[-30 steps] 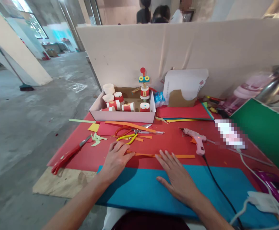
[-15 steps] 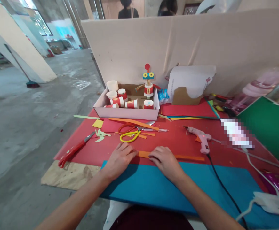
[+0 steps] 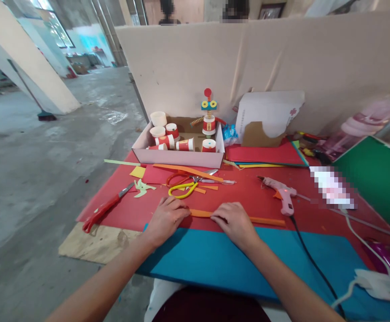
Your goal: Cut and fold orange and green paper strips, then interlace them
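An orange paper strip [image 3: 200, 213] runs from side to side between my two hands, over the red sheet near the edge of the blue board [image 3: 215, 255]. My left hand [image 3: 170, 219] pinches the strip's left end, fingers closed. Around its middle my right hand [image 3: 231, 219] grips the same strip, which continues on to the right past the hand. Just beyond my hands lie yellow-handled scissors [image 3: 183, 191] and a second, longer orange strip [image 3: 188, 171]. A pink glue gun [image 3: 284, 192] rests to the right, its light lit.
A red-handled cutter [image 3: 106, 208] and pale green paper scraps [image 3: 143, 188] lie at left. Behind stands a box [image 3: 178, 158] of paper cups with a cup figure [image 3: 209, 120]. The glue gun's black cord [image 3: 311, 250] crosses the blue board at right.
My left hand has shifted slightly, and the strip between my hands now looks a little raised at its left end. My right hand has stayed almost in place.
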`<state>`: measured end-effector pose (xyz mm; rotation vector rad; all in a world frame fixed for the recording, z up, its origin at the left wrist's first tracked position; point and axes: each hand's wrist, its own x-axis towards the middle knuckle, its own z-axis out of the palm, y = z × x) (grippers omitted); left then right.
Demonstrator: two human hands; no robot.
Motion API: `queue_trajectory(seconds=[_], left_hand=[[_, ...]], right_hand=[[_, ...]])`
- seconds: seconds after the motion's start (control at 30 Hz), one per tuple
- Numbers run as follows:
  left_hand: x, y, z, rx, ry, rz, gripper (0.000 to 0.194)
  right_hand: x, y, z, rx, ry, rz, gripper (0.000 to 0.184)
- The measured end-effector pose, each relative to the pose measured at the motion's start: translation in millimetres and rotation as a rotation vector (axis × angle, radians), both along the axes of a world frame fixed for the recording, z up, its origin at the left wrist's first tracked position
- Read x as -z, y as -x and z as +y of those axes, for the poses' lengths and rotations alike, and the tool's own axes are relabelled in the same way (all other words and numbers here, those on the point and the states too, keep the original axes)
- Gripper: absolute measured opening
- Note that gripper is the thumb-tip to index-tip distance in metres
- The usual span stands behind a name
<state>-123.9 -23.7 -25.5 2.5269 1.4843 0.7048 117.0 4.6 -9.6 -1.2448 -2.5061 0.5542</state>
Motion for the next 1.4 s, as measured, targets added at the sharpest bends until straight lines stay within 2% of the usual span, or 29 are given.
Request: queue_trajectory(seconds=[0.13, 0.33, 0.47, 0.8, 1.1, 1.4], left_hand=[[1.1, 0, 6, -0.113, 0.161, -0.110, 0.019], [-5.4, -2, 10, -0.153, 0.311, -0.175, 0.013], [-6.3, -4, 12, -0.216, 0.314, -0.086, 0.013], [-8.5, -7, 17, -0.275, 0.330, -0.003, 0.017], [-8.0, 0, 14, -0.158, 0.300, -0.086, 0.018], [-11.4, -11, 13, -0.270, 0.343, -0.033, 0.012]], right_hand=[[0.5, 1, 4, 0.113, 0.153, 0.061, 0.015], [-4.6, 6, 3, 0.170, 0.176, -0.010, 0.014], [-10.7, 11, 3, 0.214, 0.185, -0.084, 0.012], [-19.1, 15, 4, 0.218, 0.225, -0.160, 0.012], [-17.8, 15, 4, 0.203, 0.229, -0.164, 0.012], [-18.0, 17, 6, 0.227, 0.249, -0.172, 0.011]])
